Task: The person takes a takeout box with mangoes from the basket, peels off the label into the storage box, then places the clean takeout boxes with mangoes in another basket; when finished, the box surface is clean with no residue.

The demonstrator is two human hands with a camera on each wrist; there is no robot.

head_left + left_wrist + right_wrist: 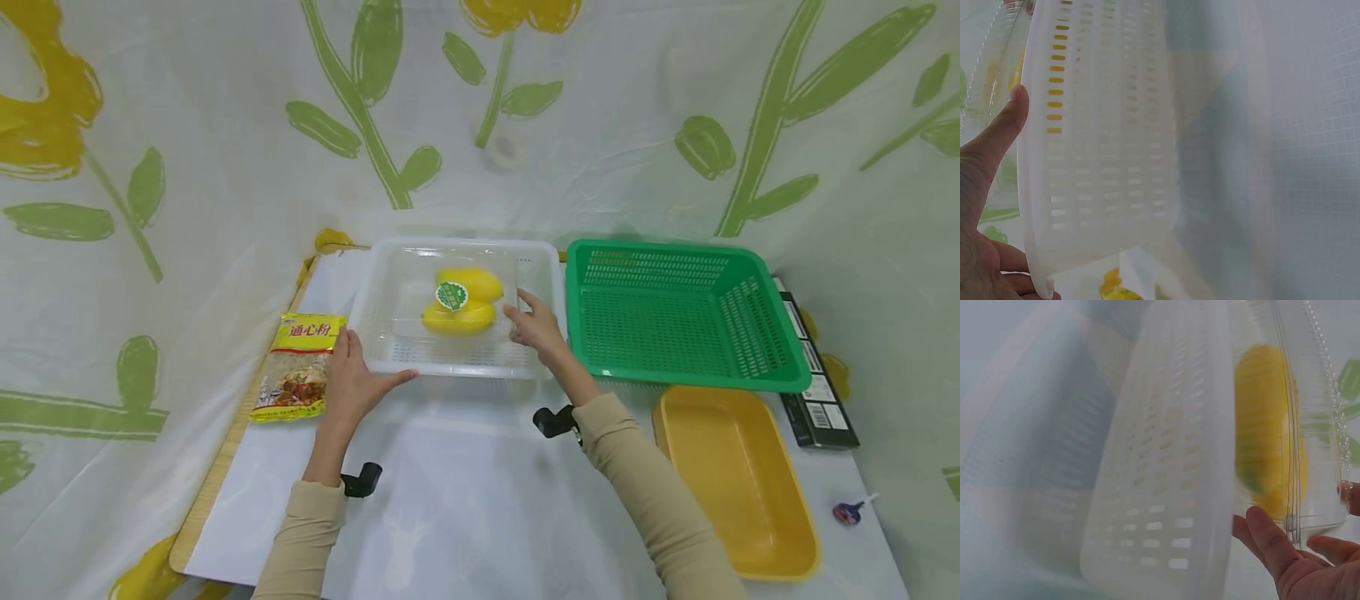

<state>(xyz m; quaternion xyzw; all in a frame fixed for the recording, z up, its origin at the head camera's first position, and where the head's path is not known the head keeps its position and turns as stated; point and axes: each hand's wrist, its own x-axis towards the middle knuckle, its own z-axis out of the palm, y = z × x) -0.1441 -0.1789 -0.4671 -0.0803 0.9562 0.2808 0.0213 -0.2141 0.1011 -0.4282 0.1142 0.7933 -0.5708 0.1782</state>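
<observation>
A white slotted basket (465, 369) sits at the far side of the table. A clear plastic box (411, 271) with two yellow mangoes (472, 285) and a round green label is inside it, near the rim. My right hand (537, 329) pinches the box's right edge; in the right wrist view the thumb and fingers (1271, 544) are at the end of the box (1322, 512). At the basket's front left corner, my left hand (352, 383) touches the rim with fingers extended and thumb spread. Beside that hand lies a bag of macaroni (292, 367).
To the right stands a green basket (637, 333), with a yellow-orange tub (735, 475) in front of it. A black box (821, 400) lies beyond them by the table's right edge, and a lollipop (849, 512) nearer. A floral cloth (585, 175) hangs behind the table.
</observation>
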